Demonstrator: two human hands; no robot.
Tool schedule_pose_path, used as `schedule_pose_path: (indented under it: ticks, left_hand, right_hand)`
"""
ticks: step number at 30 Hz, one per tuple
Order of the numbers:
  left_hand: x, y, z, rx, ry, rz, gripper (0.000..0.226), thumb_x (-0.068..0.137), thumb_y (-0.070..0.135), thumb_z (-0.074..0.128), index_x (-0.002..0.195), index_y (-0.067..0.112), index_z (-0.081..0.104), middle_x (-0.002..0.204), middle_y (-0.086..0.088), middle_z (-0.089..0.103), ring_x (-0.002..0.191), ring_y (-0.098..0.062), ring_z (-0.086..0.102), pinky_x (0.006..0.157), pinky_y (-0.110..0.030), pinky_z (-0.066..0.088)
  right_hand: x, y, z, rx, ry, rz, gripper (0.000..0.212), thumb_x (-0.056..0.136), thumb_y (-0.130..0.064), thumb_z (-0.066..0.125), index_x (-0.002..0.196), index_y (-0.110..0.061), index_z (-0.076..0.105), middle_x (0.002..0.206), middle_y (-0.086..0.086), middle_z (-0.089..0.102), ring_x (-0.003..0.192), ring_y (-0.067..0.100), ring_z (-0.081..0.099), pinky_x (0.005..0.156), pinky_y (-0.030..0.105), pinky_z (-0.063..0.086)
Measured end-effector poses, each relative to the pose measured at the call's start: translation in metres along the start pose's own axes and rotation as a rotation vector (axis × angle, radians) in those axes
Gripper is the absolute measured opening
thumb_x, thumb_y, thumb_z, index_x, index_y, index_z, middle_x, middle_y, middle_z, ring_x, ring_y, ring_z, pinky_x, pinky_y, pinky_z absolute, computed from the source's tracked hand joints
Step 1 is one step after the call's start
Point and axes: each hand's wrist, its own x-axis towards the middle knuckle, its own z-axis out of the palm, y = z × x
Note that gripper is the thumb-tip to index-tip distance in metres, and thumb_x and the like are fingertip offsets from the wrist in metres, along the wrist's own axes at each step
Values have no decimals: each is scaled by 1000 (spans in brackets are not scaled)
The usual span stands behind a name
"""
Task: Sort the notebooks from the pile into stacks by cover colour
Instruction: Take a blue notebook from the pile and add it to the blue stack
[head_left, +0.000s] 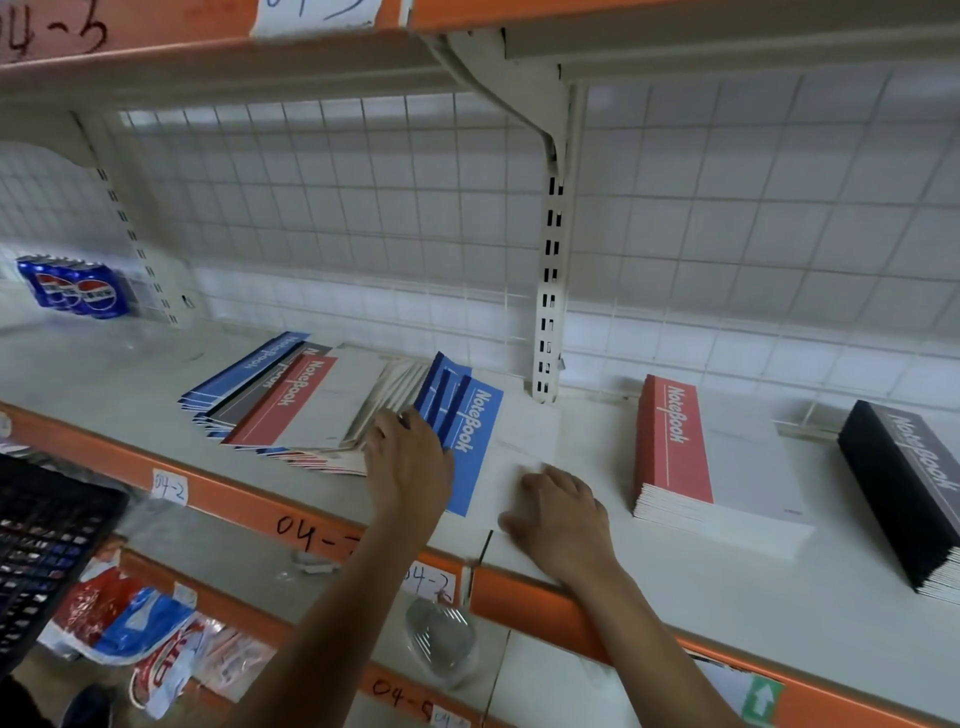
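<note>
A fanned pile of notebooks (291, 400) with blue, grey and red bands lies on the white shelf (727, 597) at centre left. Just right of it sits a small blue stack (470, 436), its top covers tilted up. My left hand (410, 462) lies over the seam between pile and blue stack, fingertips at the blue covers' left edge. My right hand (561, 514) rests on the white part of the blue stack's top cover, its fingers loosely bent. A neat red stack (691, 462) stands further right, and a black-and-grey stack (914, 499) lies at the far right.
A wire-grid back panel and a slotted upright post (548, 291) stand behind the shelf. Blue soda cans (72, 286) sit at the far left. An orange shelf edge (545, 597) runs along the front. A dark crate (47, 540) and plastic bags (130, 623) lie below.
</note>
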Motion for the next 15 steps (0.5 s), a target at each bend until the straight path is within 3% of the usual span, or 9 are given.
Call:
schedule_pose_path:
  ticks: [2, 5, 7, 9, 11, 12, 14, 15]
  left_hand:
    - [0, 4, -5, -223, -34, -29, 45, 91, 29, 59, 122, 1, 42, 124, -18, 40, 93, -26, 56, 80, -28, 47]
    - [4, 0, -2, -496, -67, -98, 37, 87, 14, 61, 121, 3, 48, 118, -15, 47, 84, -25, 57, 72, -31, 49]
    - [3, -3, 0, -731, -66, -101, 29, 85, 6, 57, 114, 6, 53, 99, -9, 58, 72, -17, 59, 55, -21, 49]
    - [-4, -4, -1, -956, -37, -55, 17, 85, 3, 54, 102, 5, 53, 79, -3, 55, 57, -4, 51, 45, -11, 39]
    - [-11, -5, 1, -1156, 8, 32, 22, 82, 13, 55, 101, 1, 50, 82, -8, 54, 62, -4, 52, 54, -11, 41]
    - [-13, -5, 3, -1258, 17, 67, 34, 81, 21, 56, 106, -1, 49, 91, -14, 57, 73, -11, 58, 62, -19, 48]
    - [-17, -7, 5, -1367, -8, 122, 46, 81, 33, 58, 112, 1, 45, 106, -17, 59, 93, -31, 62, 75, -41, 55]
    - [-19, -9, 5, -1358, -25, 143, 42, 82, 33, 57, 111, 5, 45, 108, -15, 60, 98, -34, 62, 78, -46, 54]
  right_hand:
    - [-1, 2, 1, 11, 12, -10, 56, 90, -47, 52, 140, -24, 38, 153, -2, 27, 142, 20, 18, 114, 35, 17]
    - [-1, 6, 2, 54, 23, -36, 60, 89, -45, 55, 140, -21, 37, 150, -1, 33, 140, 18, 25, 114, 31, 19]
    - [0, 6, 2, 212, 82, -19, 65, 85, -41, 63, 139, -16, 36, 142, 0, 41, 133, 19, 37, 111, 30, 27]
    - [4, 4, 0, 501, 171, 41, 70, 79, -43, 69, 132, -14, 35, 131, 1, 49, 121, 18, 48, 105, 34, 37]
    - [8, 2, -9, 802, 196, 128, 77, 76, -45, 71, 132, -9, 33, 119, -4, 53, 104, 10, 53, 93, 32, 45]
    - [11, 3, -13, 907, 192, 142, 74, 75, -46, 70, 130, -8, 37, 107, -3, 58, 90, 10, 55, 80, 30, 49]
    - [14, 5, -23, 956, 221, 105, 48, 77, -41, 66, 110, -10, 50, 85, -4, 60, 70, 11, 55, 63, 28, 48]
    - [13, 5, -28, 952, 259, 74, 32, 82, -32, 63, 105, -12, 53, 83, -5, 61, 71, 12, 57, 65, 28, 49]
